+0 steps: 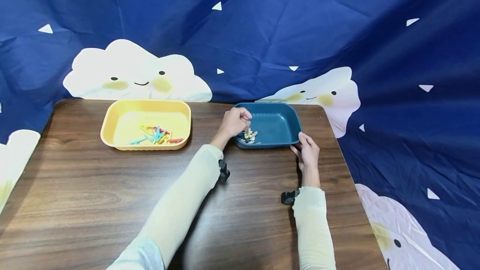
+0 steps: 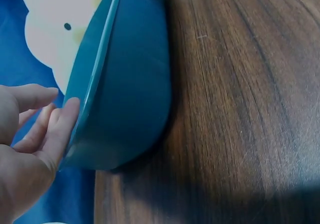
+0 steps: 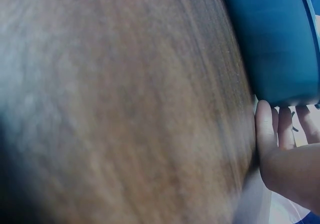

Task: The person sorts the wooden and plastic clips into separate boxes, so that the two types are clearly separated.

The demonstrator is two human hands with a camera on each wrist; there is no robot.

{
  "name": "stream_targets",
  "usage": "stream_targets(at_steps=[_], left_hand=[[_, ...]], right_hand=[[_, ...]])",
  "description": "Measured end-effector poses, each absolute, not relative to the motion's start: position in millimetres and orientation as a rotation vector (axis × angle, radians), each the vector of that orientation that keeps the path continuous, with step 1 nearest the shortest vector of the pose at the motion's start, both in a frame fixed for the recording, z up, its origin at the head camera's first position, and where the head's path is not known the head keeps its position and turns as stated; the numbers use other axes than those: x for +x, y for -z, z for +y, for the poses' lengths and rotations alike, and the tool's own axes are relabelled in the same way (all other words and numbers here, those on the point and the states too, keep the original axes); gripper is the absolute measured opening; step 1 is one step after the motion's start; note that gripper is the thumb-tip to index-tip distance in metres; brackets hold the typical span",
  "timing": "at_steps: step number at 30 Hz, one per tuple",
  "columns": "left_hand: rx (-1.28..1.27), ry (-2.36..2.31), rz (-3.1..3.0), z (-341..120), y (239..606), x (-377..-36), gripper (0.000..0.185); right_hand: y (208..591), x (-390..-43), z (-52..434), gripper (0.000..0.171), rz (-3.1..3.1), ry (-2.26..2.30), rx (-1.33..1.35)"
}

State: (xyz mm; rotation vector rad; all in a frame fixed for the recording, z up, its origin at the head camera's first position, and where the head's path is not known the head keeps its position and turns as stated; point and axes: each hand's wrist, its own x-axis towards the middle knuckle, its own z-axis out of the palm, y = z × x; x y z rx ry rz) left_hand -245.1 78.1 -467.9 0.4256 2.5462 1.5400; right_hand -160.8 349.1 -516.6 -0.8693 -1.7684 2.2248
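Note:
A blue plastic bin stands at the back right of the table. My left hand reaches over its left end, fingers pointing down at a small pile of pale, thin pieces, too small to identify. In the left wrist view, the fingers bend over the rim, which hides what lies beneath them. My right hand touches the bin's front right corner. In the right wrist view, its fingers are fairly straight, with their tips against the outer wall.
To the left stands a yellow bin with several red, yellow and blue plastic pieces, like small clothespins. Both bins rest on a brown wooden table. Behind it hangs a blue cloth with cloud faces.

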Motion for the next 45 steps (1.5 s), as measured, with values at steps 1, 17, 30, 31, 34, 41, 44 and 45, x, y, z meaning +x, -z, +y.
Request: stream_targets(at_steps=[1, 17, 30, 31, 34, 41, 44, 45], left_hand=[[0.424, -1.536, 2.551, 78.2, 468.0, -245.7, 0.017], [0.34, -1.772, 2.405, 70.3, 467.6, -238.3, 0.01], [0.188, -2.061, 2.192, 36.1, 471.6, -212.8, 0.017], [0.189, -2.072, 2.195, 33.1, 471.5, -210.4, 0.019], [0.172, -2.1, 2.223, 22.6, 470.5, -202.7, 0.023], [0.113, -2.184, 2.26, -7.6, 470.9, -183.9, 0.024], [0.09, -2.23, 2.255, -20.7, 472.6, -171.2, 0.026], [0.082, -2.237, 2.264, -25.4, 473.3, -167.4, 0.027]], right_hand=[[516.2, -160.3, 349.2, 0.05, -1.768, -2.225, -0.868], [513.8, -166.1, 346.3, 0.049, -1.768, -2.227, -0.891], [519.8, -169.2, 346.5, 0.04, -1.544, -2.269, -0.846], [518.9, -168.1, 347.2, 0.038, -1.557, -2.243, -0.843], [515.1, -166.0, 348.2, 0.034, -1.608, -2.106, -0.84], [513.6, -153.8, 335.8, 0.034, -1.962, -1.585, -0.655], [512.7, -143.2, 325.6, 0.036, -2.149, -1.334, -0.545], [510.6, -140.7, 321.8, 0.036, -2.203, -1.258, -0.506]])
